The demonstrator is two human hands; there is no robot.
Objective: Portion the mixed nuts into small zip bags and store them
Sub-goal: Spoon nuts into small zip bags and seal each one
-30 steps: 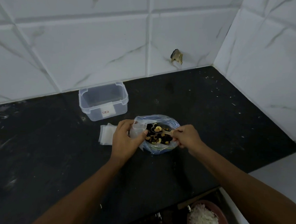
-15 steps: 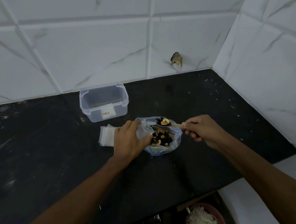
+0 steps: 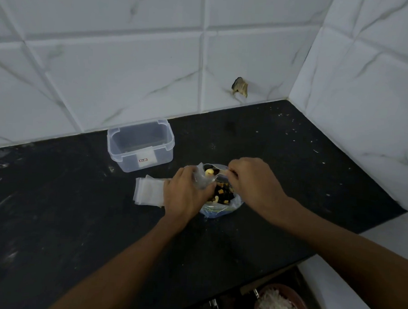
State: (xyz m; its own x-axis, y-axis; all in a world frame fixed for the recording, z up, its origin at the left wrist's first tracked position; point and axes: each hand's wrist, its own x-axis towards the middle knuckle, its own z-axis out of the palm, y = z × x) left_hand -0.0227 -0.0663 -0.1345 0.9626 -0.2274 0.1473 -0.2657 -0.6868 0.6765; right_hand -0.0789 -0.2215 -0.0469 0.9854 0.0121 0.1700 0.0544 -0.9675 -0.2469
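A small clear plastic zip bag (image 3: 200,179) is held upright by the left hand (image 3: 184,196), whose fingers are curled round its side, apparently so that its mouth stays open toward the spoon. A small pale spoon (image 3: 215,172), loaded with a cashew and dark pieces, is pinched by its handle in the right hand (image 3: 251,182); its bowl sits at the mouth of the small bag, evidently for tipping. The spoon's load lies between the two hands, just beside the left fingers (image 3: 210,186).

The remaining mixed nuts (image 3: 222,194) lie in a larger blue-tinted clear plastic bag (image 3: 219,210) resting on the black stone tabletop (image 3: 292,163), directly below the spoon, so spills would probably fall back into the supply. A stack of flat clear zip bags (image 3: 148,191) lies just left of the left hand. An empty clear rectangular plastic container (image 3: 141,145), presumably for storage, stands behind near the tiled wall.
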